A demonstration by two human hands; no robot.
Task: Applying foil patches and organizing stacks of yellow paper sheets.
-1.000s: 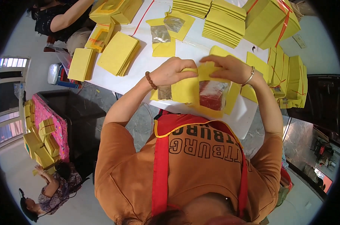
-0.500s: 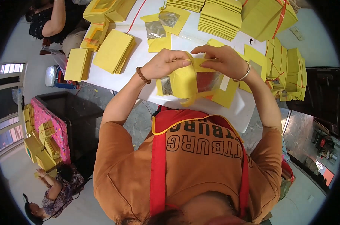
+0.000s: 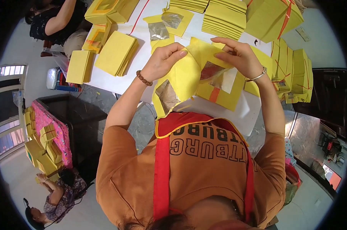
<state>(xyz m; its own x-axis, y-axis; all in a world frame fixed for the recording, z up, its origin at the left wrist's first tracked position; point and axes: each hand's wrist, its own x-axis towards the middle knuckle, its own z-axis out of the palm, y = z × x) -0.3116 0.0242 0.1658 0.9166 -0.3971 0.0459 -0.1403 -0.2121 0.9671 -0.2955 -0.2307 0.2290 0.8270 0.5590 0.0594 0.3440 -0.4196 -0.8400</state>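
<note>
The left hand (image 3: 164,61) and the right hand (image 3: 238,57) hold one folded yellow paper sheet (image 3: 187,78) above the near edge of the white surface (image 3: 142,57), just in front of the person's chest. The fingers of the left hand are closed on the sheet's upper left edge. The fingers of the right hand are pinched narrow on its upper right part, next to a shiny red foil patch (image 3: 211,71).

The sheet is lifted clear of the surface and tilted. Its long axis runs from the lower left, near the red apron (image 3: 162,168), up to the right toward the right hand. A dull gold foil patch (image 3: 166,96) shows on its lower left part.

Surrounding items:
- A second yellow sheet with an orange stripe (image 3: 219,96) lies on the surface directly under the held sheet.
- Two yellow sheets with silver foil squares (image 3: 167,23) lie beyond the hands.
- Flat stacks of yellow paper (image 3: 114,53) lie to the left, and further stacks (image 3: 223,19) at the far edge.
- Tied yellow bundles (image 3: 296,73) stand to the right of the right hand.

The held sheet hides part of the surface and of the sheet below it. Another person's arm (image 3: 62,19) rests at the upper left corner, well apart from both hands.
</note>
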